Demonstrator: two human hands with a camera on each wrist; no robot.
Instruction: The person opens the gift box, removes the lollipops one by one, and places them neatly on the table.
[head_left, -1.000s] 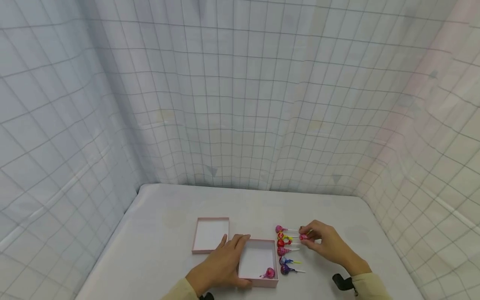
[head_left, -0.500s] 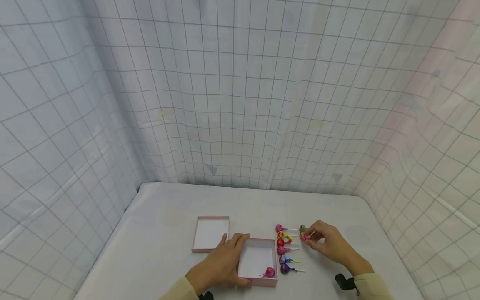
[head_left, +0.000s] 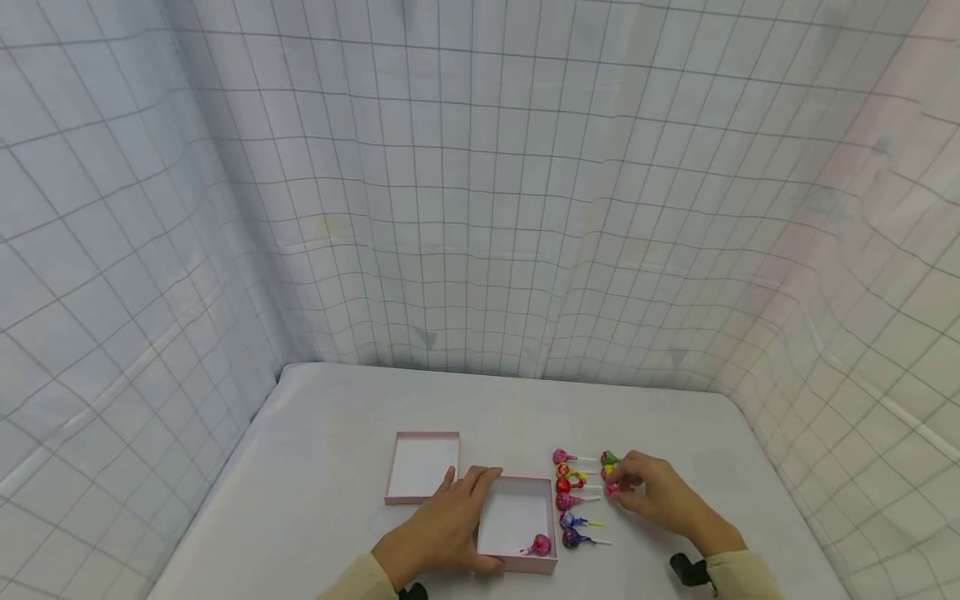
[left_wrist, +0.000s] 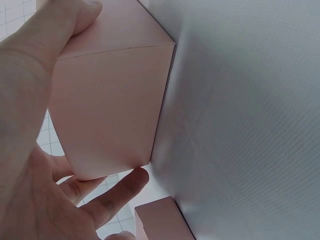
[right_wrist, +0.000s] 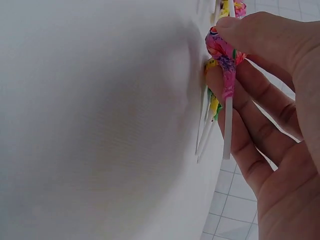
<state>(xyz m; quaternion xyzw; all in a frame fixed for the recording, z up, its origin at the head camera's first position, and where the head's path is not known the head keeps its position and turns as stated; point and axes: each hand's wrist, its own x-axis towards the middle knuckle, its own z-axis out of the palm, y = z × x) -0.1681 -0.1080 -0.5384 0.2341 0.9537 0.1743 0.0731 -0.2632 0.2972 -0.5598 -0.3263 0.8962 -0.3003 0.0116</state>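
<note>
My left hand (head_left: 452,521) grips the pink box (left_wrist: 112,110), thumb on its near wall and fingers at its far wall. The box is open-topped and white inside, and a pink lollipop (head_left: 539,545) lies in its near right corner. To the right of the box, my right hand (head_left: 660,498) pinches a lollipop in a pink wrapper (right_wrist: 220,46) between thumb and fingers, its white stick showing in the right wrist view. Just beyond those fingertips lie a green-wrapped lollipop (head_left: 609,457) and a partly hidden yellow-and-red one (head_left: 607,472).
A column of several lollipops (head_left: 564,502) in red, pink, yellow, blue and purple wrappers lies between the box and my right hand. The shallow pink lid (head_left: 423,468), white inside, rests at the back left. White cloth covers the table (head_left: 337,467), and grid-patterned curtains (head_left: 480,208) surround it.
My right hand has shifted slightly nearer to me with the pink lollipop. The green lollipop and part of the yellow-and-red one have come into sight. My left hand stays on the box.
</note>
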